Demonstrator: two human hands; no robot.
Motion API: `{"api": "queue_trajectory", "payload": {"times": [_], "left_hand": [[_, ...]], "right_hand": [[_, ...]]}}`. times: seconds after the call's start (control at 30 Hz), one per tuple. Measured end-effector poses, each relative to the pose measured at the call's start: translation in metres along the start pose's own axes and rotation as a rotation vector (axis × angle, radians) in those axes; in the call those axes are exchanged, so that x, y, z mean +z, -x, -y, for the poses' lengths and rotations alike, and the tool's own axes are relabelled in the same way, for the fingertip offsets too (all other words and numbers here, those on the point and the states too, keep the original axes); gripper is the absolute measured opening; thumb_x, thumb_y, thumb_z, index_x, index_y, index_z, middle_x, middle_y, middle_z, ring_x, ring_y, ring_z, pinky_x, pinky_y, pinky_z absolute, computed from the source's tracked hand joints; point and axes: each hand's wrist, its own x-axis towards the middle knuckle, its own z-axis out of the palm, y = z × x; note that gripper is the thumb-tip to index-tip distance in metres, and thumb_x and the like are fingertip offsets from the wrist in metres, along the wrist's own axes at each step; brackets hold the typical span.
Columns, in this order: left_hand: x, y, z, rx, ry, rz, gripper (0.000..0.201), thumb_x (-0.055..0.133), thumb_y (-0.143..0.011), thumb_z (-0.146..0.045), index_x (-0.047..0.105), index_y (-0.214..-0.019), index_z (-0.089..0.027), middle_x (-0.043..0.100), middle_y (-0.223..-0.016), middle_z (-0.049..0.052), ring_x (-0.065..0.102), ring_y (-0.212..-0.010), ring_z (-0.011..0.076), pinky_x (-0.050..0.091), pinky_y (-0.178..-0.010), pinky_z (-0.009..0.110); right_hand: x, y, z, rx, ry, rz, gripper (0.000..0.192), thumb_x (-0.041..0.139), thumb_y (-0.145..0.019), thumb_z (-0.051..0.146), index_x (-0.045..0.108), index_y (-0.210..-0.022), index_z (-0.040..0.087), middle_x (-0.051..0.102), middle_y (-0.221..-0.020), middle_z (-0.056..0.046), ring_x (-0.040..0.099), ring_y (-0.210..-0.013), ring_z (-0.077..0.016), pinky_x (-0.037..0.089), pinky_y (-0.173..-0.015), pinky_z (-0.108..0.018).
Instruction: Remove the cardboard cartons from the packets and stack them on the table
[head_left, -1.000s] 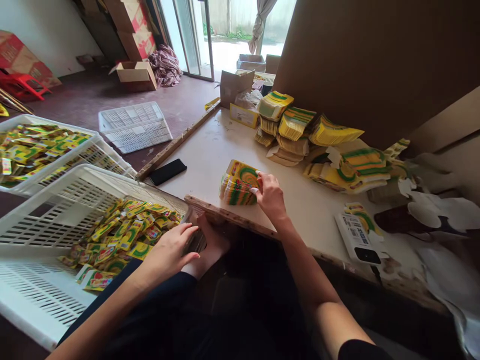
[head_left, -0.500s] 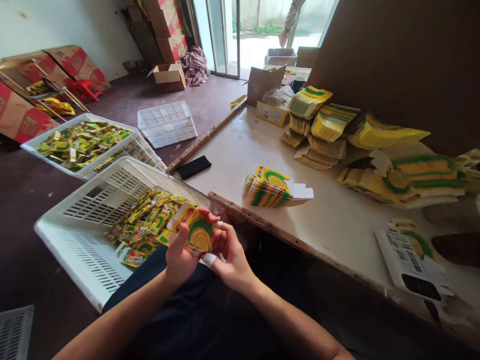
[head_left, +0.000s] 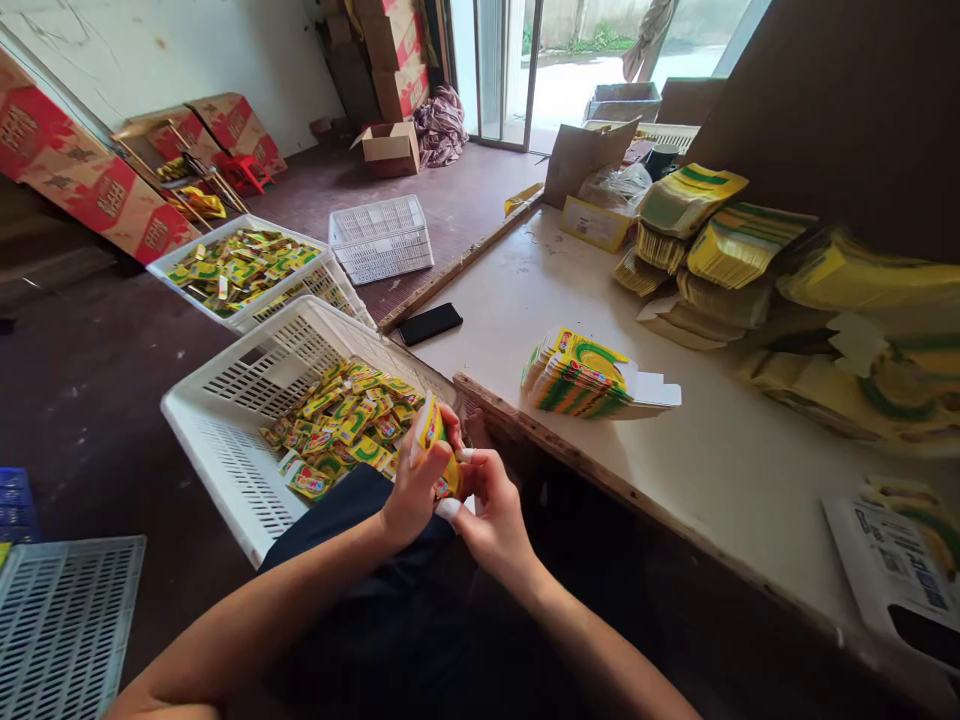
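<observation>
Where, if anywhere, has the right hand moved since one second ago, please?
Yes: the right hand has moved left, off the table, past its wooden edge.

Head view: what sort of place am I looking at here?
Probably a packing workshop: a white plastic crate holds a heap of small yellow-and-green packets, a stack of flat printed cartons lies on the worktable, and red-printed cardboard boxes stand across the room.

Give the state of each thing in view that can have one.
Yellow carton, held; whether open, unclear
Left hand, closed on the carton
Right hand, closed on the carton
Stacked cartons, bunched together, white flaps sticking out
Nearer packet basket, partly filled
Farther packet basket, filled
Phone, flat, screen dark
Brown floor box, top open
</observation>
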Motion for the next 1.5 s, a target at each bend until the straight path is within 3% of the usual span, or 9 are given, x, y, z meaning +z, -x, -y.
{"api": "queue_trajectory", "payload": {"times": [0.27, 0.4, 0.5, 0.67, 0.9, 1.17, 1.33, 1.43, 1.5], "left_hand": [[-0.008, 0.000, 0.003, -0.015, -0.038, -0.019, 0.037, 0.068, -0.075, -0.053, 0.057, -0.087, -0.020, 0.047, -0.073, -0.003, 0.046, -0.065, 0.0121, 0.040, -0.063, 0.027], [-0.007, -0.005, 0.003, -0.003, 0.007, -0.024, 0.060, 0.070, -0.060, -0.072, 0.060, -0.087, -0.019, 0.052, -0.075, 0.000, 0.049, -0.068, 0.0144, 0.044, -0.063, 0.028], [-0.003, -0.011, -0.001, -0.120, 0.141, 0.022, 0.081, 0.056, -0.053, -0.088, 0.065, -0.094, -0.019, 0.061, -0.081, 0.004, 0.056, -0.073, 0.0182, 0.048, -0.064, 0.030], [0.000, -0.018, 0.001, -0.293, 0.141, 0.011, 0.045, 0.077, -0.063, -0.060, 0.067, -0.069, -0.016, 0.056, -0.055, -0.003, 0.051, -0.053, 0.0092, 0.044, -0.052, 0.021], [-0.002, -0.017, 0.011, -0.232, 0.037, -0.121, 0.046, 0.078, -0.057, -0.061, 0.066, -0.058, -0.017, 0.058, -0.052, -0.004, 0.047, -0.049, 0.0078, 0.043, -0.050, 0.020], [-0.008, -0.016, 0.007, -0.148, -0.116, -0.009, 0.041, 0.073, -0.069, -0.058, 0.071, -0.070, -0.017, 0.066, -0.064, 0.000, 0.054, -0.058, 0.0113, 0.047, -0.058, 0.021], [-0.010, -0.017, -0.011, -0.115, -0.142, 0.093, 0.033, 0.074, -0.071, -0.050, 0.071, -0.078, -0.018, 0.068, -0.068, 0.001, 0.061, -0.062, 0.0146, 0.052, -0.063, 0.026], [-0.016, -0.020, -0.022, -0.106, -0.254, 0.251, 0.030, 0.072, -0.075, -0.048, 0.073, -0.076, -0.017, 0.071, -0.071, 0.005, 0.065, -0.069, 0.0186, 0.054, -0.069, 0.030], [-0.022, -0.023, -0.027, -0.072, -0.252, 0.380, 0.042, 0.072, -0.073, -0.052, 0.073, -0.098, -0.019, 0.074, -0.096, 0.009, 0.068, -0.092, 0.0249, 0.053, -0.084, 0.036]], "right_hand": [[0.000, 0.002, 0.009, -0.199, 0.281, -0.038, 0.009, 0.059, -0.075, 0.018, 0.053, -0.081, 0.022, 0.053, -0.068, 0.003, 0.049, -0.058, -0.0111, 0.045, -0.055, -0.023], [-0.004, -0.003, 0.007, -0.100, 0.209, -0.078, 0.008, 0.062, -0.072, 0.018, 0.057, -0.077, 0.022, 0.057, -0.066, 0.003, 0.051, -0.057, -0.0120, 0.044, -0.053, -0.024], [-0.013, -0.009, 0.008, 0.037, 0.006, -0.086, 0.013, 0.069, -0.069, 0.025, 0.061, -0.080, 0.022, 0.063, -0.068, 0.002, 0.056, -0.060, -0.0134, 0.047, -0.055, -0.025], [-0.028, -0.014, 0.013, 0.160, -0.240, -0.063, 0.024, 0.079, -0.063, 0.033, 0.064, -0.077, 0.022, 0.067, -0.070, 0.002, 0.060, -0.065, -0.0145, 0.051, -0.064, -0.027], [-0.025, -0.011, 0.010, 0.182, -0.258, -0.161, 0.027, 0.084, -0.057, 0.033, 0.062, -0.065, 0.020, 0.062, -0.064, 0.004, 0.054, -0.060, -0.0117, 0.048, -0.060, -0.024], [-0.027, -0.007, 0.003, 0.064, -0.126, -0.165, 0.029, 0.078, -0.065, 0.038, 0.057, -0.059, 0.020, 0.054, -0.057, 0.003, 0.048, -0.055, -0.0113, 0.043, -0.053, -0.023], [-0.052, -0.008, 0.009, -0.117, 0.253, -0.028, 0.009, 0.067, -0.077, 0.026, 0.065, -0.070, 0.020, 0.059, -0.061, 0.002, 0.050, -0.054, -0.0115, 0.040, -0.050, -0.023], [-0.071, -0.009, 0.011, -0.260, 0.455, 0.051, 0.011, 0.060, -0.082, 0.019, 0.068, -0.074, 0.022, 0.061, -0.066, 0.000, 0.055, -0.057, -0.0131, 0.043, -0.053, -0.024], [-0.081, -0.010, 0.008, -0.349, 0.579, 0.015, 0.015, 0.056, -0.084, 0.016, 0.069, -0.079, 0.023, 0.065, -0.072, -0.001, 0.059, -0.064, -0.0154, 0.047, -0.058, -0.026]]}}
